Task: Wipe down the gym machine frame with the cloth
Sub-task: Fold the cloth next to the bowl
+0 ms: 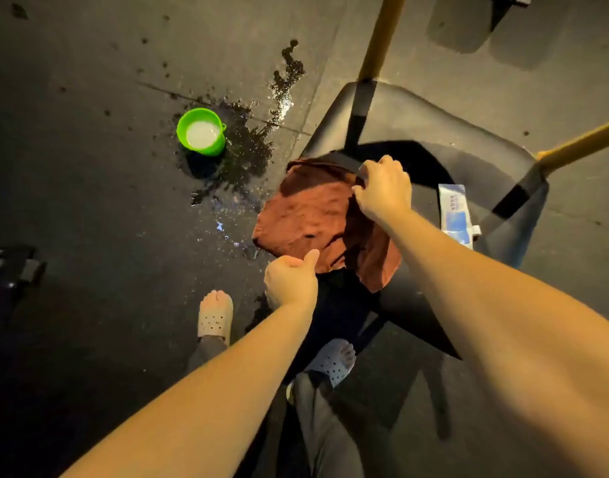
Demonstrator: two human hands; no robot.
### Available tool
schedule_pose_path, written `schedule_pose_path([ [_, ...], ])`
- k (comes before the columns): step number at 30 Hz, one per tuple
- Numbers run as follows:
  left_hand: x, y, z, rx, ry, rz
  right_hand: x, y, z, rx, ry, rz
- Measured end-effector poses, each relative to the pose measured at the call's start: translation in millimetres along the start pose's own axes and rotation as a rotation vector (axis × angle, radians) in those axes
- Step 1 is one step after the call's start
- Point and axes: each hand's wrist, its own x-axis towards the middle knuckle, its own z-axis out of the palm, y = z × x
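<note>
Low centre: left hand [291, 281], fingers curled and thumb raised, pinches the near edge of the rust-brown cloth [306, 215]. The cloth is at frame centre, spread between both hands over the machine's dark seat [417, 125], stretched from lower centre up and to the right. Right hand [382, 191] grips the far edge with curled fingers. It is nearer the black-and-yellow frame bar [360, 108] rising to the top edge, so it probably leads the wipe.

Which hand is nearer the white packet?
Right. The right hand grips the cloth just left of the packet; the left hand holds the cloth's near edge, farther off, lower left.
</note>
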Motion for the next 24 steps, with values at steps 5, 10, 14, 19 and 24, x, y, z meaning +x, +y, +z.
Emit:
schedule_pose_path([
  [5, -2.5, -5.4, 38.5, -0.157, 0.002, -0.268, -13.6, 20.4, 4.4, 0.014, -0.024, -0.058],
  [10, -3.1, -10.2, 29.0, -0.35, -0.046, -0.321, -34.9, 27.0, -25.9, 0.441, -0.062, 0.105],
  [14, -24.2, -3.6, -25.3, -0.464, -0.002, -0.258, -67.0, 16.0, -61.9, 0.744, -0.139, 0.158],
  [19, -50.6, 24.0, -136.2, -0.464, 0.012, -0.027, -109.3, -24.4, -118.7, 0.96, -0.188, 0.169],
  [24, -83.5, 25.4, -251.8, -0.41, 0.013, 0.19, -148.3, -97.6, -170.3, 1.116, -0.359, 0.229],
])
